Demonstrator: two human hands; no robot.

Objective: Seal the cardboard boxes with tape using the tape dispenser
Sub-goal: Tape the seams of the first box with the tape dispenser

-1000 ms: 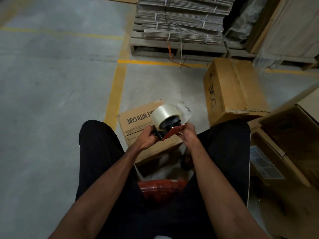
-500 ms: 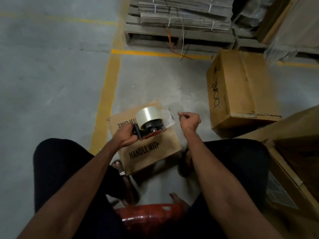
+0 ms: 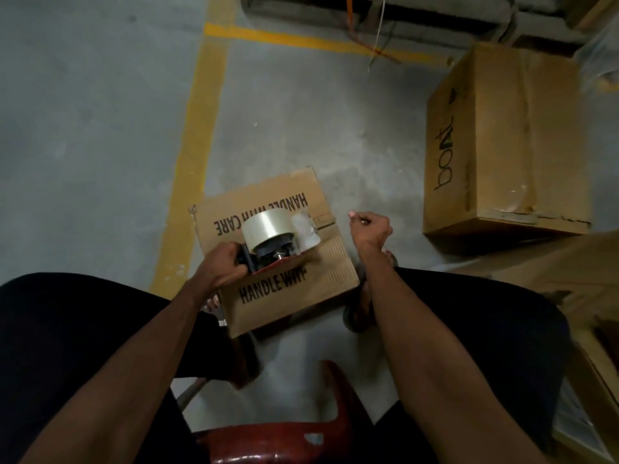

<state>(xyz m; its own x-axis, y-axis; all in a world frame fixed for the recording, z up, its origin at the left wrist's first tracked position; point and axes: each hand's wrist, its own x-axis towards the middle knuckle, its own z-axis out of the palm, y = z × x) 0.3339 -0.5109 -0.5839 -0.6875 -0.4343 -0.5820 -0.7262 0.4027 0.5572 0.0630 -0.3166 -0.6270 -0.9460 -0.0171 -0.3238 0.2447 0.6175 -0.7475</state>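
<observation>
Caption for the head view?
Left hand holds tape dispenser over small box; right hand closed beside it.

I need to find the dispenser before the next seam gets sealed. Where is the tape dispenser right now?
In the head view, left of centre: the left hand holds the tape dispenser over the HANDLE WITH CARE box, with the right hand just to its right.

The grey concrete floor carries yellow painted lines. A small cardboard box printed "HANDLE WITH CARE" rests on it. A larger box lies well apart, near a pallet.
</observation>
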